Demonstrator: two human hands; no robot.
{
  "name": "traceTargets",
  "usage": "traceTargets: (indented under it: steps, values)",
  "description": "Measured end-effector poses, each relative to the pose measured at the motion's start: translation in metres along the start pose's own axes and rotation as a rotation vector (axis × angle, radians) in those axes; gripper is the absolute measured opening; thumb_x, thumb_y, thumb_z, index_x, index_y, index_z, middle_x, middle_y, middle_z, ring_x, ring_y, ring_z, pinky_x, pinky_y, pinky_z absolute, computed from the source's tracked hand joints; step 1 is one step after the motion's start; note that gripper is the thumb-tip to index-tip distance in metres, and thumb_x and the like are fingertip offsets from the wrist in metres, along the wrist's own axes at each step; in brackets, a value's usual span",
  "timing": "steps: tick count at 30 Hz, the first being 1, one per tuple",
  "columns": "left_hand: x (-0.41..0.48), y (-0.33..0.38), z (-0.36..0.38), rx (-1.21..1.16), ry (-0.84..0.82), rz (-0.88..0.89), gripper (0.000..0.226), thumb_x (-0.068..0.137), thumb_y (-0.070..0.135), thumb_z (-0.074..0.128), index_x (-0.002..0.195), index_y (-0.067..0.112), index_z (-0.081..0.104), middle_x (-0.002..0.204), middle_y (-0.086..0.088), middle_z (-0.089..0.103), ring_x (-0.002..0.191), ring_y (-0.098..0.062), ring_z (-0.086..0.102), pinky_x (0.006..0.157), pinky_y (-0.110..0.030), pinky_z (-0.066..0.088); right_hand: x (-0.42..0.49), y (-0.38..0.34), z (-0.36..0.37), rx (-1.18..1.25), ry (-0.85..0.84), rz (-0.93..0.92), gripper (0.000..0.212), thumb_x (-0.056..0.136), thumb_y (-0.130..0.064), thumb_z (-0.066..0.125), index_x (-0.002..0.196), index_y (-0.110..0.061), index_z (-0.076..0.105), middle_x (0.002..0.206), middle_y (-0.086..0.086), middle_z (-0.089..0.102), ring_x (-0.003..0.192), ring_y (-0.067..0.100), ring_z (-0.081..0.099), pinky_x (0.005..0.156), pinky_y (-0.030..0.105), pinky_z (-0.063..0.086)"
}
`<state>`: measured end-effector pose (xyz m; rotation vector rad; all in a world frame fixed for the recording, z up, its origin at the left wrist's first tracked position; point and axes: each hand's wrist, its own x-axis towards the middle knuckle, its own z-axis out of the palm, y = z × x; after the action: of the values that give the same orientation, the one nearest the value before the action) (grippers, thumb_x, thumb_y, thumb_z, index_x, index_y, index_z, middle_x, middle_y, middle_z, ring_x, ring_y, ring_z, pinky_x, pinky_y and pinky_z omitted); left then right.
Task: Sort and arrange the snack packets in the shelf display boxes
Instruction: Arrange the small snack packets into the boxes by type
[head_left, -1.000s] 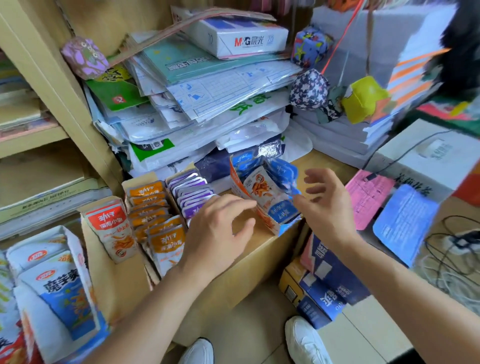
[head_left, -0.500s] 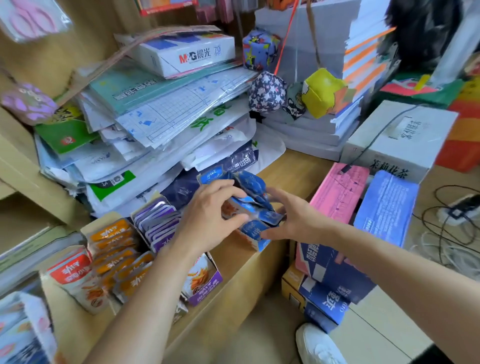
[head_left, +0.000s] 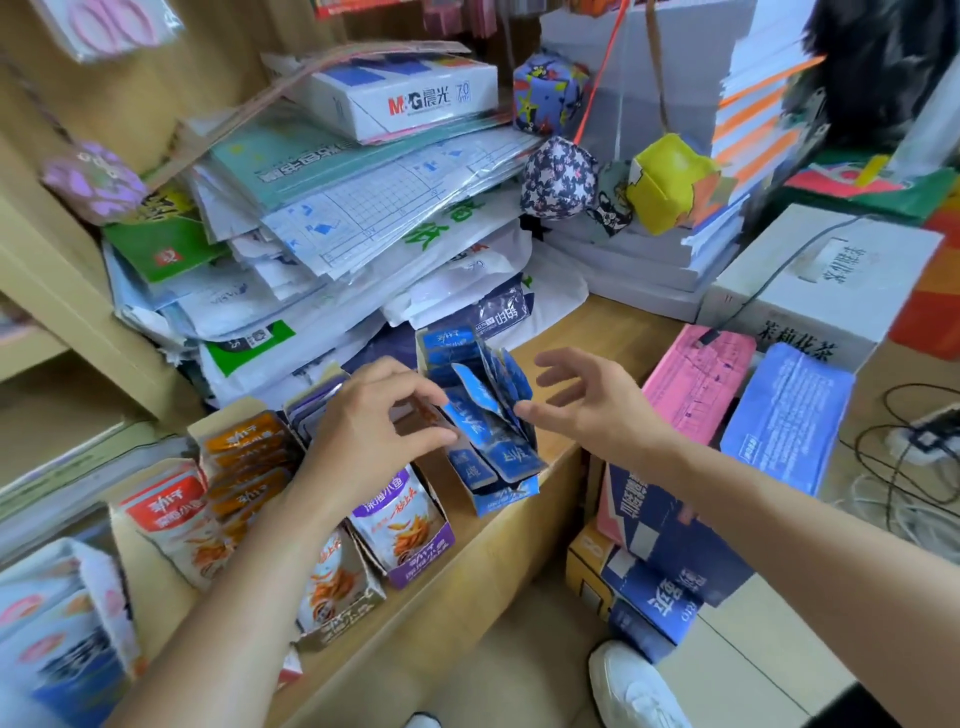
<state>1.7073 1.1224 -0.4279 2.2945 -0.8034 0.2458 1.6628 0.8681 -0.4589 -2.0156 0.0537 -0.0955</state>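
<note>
A blue display box (head_left: 506, 491) full of blue snack packets (head_left: 470, 415) stands on the wooden shelf top (head_left: 558, 457). My left hand (head_left: 371, 423) curls round the box's left side, thumb low and fingers over the top edge. Just to the box's right, my right hand (head_left: 589, 402) hovers with spread fingers and holds nothing. Left of the blue box stand a purple box (head_left: 402, 535), an orange box (head_left: 244, 457) and a red box (head_left: 166, 514), each with packets in a row.
A leaning pile of paper packs and bags (head_left: 332, 223) fills the shelf behind the boxes. Pink (head_left: 696, 379) and blue (head_left: 784, 415) paper packs lie to the right, beside a white carton (head_left: 810, 291). Stuffed cubes (head_left: 667, 182) hang above. Cables (head_left: 914, 441) trail far right.
My right hand has let go of the blue box and drawn back a little with its fingers spread. The left hand stays on the box. The camera has swung right.
</note>
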Motion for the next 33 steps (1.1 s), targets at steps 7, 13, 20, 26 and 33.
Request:
traceTargets:
  steps: [7, 13, 20, 26, 33]
  values:
    - [0.002, -0.001, -0.015, -0.129, 0.109, -0.086, 0.017, 0.072, 0.037, 0.085, 0.085, 0.029, 0.078, 0.087, 0.009, 0.068, 0.083, -0.012, 0.067, 0.072, -0.03, 0.054, 0.019, -0.007, 0.021, -0.191, 0.008, -0.043, 0.07, 0.074, -0.049, 0.082, 0.135, -0.027, 0.055, 0.111, -0.009, 0.064, 0.084, 0.008, 0.067, 0.078, 0.036, 0.059]
    - [-0.002, -0.006, -0.029, -0.274, 0.259, -0.285, 0.012, 0.077, 0.034, 0.084, 0.081, 0.03, 0.073, 0.078, 0.012, 0.075, 0.07, -0.01, 0.07, 0.065, -0.033, 0.057, 0.014, -0.017, 0.018, -0.129, 0.084, -0.12, 0.067, 0.08, -0.02, 0.076, 0.141, -0.026, 0.049, 0.125, -0.004, 0.052, 0.101, 0.005, 0.056, 0.076, 0.018, 0.05]
    - [-0.002, -0.008, -0.036, -0.437, 0.568, -0.417, 0.016, 0.083, 0.018, 0.082, 0.075, 0.024, 0.07, 0.071, 0.011, 0.074, 0.068, -0.008, 0.069, 0.065, -0.03, 0.055, -0.011, -0.031, 0.029, -0.443, 0.039, -0.3, 0.088, 0.067, -0.068, 0.068, 0.144, -0.03, 0.045, 0.131, -0.007, 0.043, 0.118, 0.016, 0.035, 0.098, 0.032, 0.037]
    - [0.002, -0.013, -0.033, -0.606, 0.623, -0.559, 0.024, 0.085, 0.007, 0.075, 0.088, 0.022, 0.057, 0.084, 0.001, 0.075, 0.077, -0.018, 0.073, 0.074, -0.042, 0.059, -0.002, -0.031, 0.05, -0.743, 0.089, -0.353, 0.088, 0.072, -0.059, 0.075, 0.147, -0.03, 0.042, 0.136, -0.005, 0.046, 0.118, 0.024, 0.036, 0.094, 0.039, 0.042]
    - [0.009, -0.007, -0.022, -0.644, 0.485, -0.488, 0.076, 0.083, -0.008, 0.069, 0.134, 0.044, 0.045, 0.104, -0.001, 0.069, 0.087, -0.007, 0.07, 0.07, -0.026, 0.058, 0.007, -0.026, 0.039, -0.537, 0.211, -0.308, 0.055, 0.083, -0.018, 0.069, 0.136, -0.023, 0.056, 0.111, -0.003, 0.065, 0.097, 0.023, 0.047, 0.081, 0.037, 0.047]
